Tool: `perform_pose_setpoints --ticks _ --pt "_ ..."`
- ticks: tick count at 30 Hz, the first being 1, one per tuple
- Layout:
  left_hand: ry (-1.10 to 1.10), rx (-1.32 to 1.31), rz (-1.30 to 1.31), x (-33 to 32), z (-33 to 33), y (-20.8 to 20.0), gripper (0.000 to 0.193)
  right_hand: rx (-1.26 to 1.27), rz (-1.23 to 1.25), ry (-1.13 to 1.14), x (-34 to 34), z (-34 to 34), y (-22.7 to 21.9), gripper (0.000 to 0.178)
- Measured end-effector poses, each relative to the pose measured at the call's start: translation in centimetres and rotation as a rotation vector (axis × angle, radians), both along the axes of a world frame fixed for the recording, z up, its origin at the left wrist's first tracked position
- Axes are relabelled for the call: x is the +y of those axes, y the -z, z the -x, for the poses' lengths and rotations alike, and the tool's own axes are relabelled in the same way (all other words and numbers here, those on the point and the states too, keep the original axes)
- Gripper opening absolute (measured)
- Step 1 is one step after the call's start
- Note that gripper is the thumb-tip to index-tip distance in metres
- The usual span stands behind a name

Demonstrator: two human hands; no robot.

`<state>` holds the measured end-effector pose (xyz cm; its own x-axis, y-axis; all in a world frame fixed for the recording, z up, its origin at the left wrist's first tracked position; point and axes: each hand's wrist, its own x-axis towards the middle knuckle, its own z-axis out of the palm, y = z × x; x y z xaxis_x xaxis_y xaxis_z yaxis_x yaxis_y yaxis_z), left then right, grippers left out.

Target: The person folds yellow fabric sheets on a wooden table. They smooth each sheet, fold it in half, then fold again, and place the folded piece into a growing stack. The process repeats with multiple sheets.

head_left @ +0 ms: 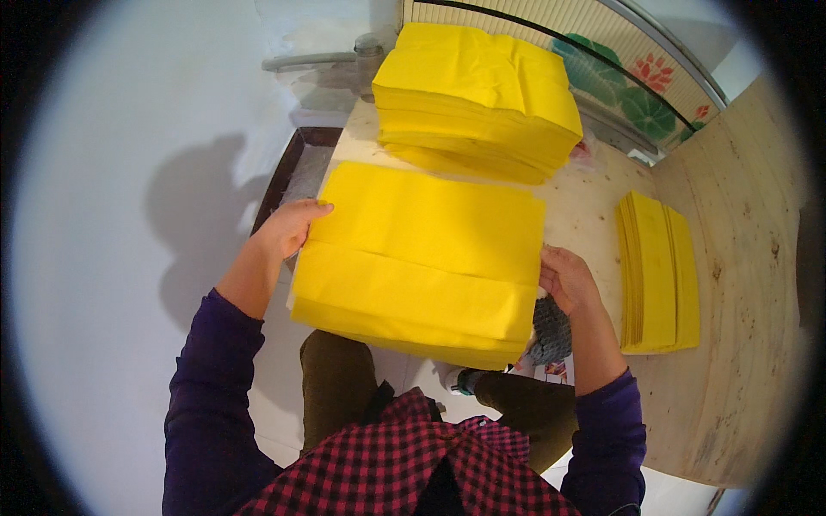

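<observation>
The person's left hand (297, 225) pinches the left edge of a stack of yellow sheets (422, 245), thumb on top, while the right hand (565, 277) touches the opposite edge with its fingertips partly hidden, so whether it pinches cannot be told. The stack lies at the left end of a pale wooden worktop (731, 361), above the person's knees. Just beyond is a thicker yellow pile (473, 107); well to the right sit narrow yellow bundles (654, 275).
</observation>
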<state>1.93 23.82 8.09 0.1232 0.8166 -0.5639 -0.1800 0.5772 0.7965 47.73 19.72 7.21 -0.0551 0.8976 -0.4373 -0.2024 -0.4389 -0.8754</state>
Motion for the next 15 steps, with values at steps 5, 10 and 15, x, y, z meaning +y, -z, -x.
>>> perform_pose_setpoints --ticks 5,10,15 --pt "-0.019 0.081 -0.065 2.4 -0.9 0.3 0.031 -0.089 -0.012 0.019 2.2 0.9 -0.1 0.032" --pt "-0.089 0.019 -0.07 2.4 -1.6 0.8 0.026 -0.225 -0.068 0.045 2.6 2.7 -1.0 0.038" --pt "-0.152 0.022 -0.053 1.8 -1.7 0.7 0.027 -0.221 -0.178 0.175 2.3 4.7 -0.7 0.034"
